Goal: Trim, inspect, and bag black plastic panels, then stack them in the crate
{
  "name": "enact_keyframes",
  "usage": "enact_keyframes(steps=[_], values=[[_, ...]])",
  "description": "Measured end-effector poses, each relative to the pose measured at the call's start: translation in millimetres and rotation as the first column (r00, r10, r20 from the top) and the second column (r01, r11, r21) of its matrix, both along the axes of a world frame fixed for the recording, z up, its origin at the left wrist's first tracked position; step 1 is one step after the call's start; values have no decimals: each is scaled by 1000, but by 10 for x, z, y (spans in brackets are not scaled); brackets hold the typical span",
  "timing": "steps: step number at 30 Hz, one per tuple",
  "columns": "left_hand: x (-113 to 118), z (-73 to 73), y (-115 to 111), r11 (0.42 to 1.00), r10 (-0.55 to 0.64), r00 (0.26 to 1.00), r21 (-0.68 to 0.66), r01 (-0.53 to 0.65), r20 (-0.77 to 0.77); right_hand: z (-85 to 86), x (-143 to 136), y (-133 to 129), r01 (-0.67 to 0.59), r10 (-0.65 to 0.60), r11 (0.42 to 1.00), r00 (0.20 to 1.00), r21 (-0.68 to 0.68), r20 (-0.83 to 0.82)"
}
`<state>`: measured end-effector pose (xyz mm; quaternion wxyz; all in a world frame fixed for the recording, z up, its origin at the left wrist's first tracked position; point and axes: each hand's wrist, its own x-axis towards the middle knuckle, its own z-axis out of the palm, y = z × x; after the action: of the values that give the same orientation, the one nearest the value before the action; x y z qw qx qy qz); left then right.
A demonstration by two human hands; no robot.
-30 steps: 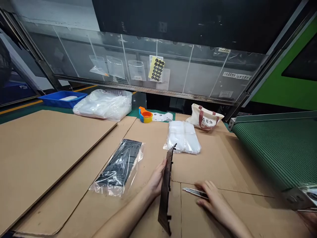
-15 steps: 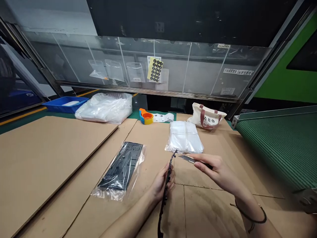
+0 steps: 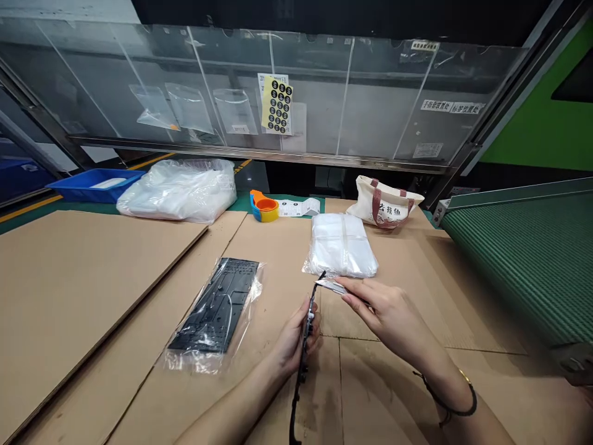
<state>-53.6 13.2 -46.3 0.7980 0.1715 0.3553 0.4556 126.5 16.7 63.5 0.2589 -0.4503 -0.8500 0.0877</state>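
My left hand is closed around a long, thin black plastic part, seen nearly edge-on, with small tabs along its side. The part is tilted upright, its upper end leaning away from me. Between the thumb and fingers of my right hand is a utility knife, its blade pointing left. The blade tip meets, or lies right beside, the part's upper end; actual contact is hard to make out. Left of my hands, a flat black plastic panel lies in a clear bag on the cardboard.
A stack of clear bags lies beyond my hands, with a cloth bag behind it. An orange, blue and yellow tape holder, a bulging plastic bag and a blue tray stand farther back. A green conveyor belt runs along the right.
My right hand has moved left, bringing the knife blade to the upper end of the black part. My left hand keeps its hold. The whole view has shifted slightly.
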Motion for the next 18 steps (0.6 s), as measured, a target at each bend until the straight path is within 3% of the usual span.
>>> enact_keyframes(steps=[13,18], values=[[-13,-192,14,999,-22,998,32,21,54,-69,-38,-47,35,-43,997,994,74,101],[-13,-196,14,999,-25,998,31,23,65,-90,-45,-55,40,-56,991,991,124,125]])
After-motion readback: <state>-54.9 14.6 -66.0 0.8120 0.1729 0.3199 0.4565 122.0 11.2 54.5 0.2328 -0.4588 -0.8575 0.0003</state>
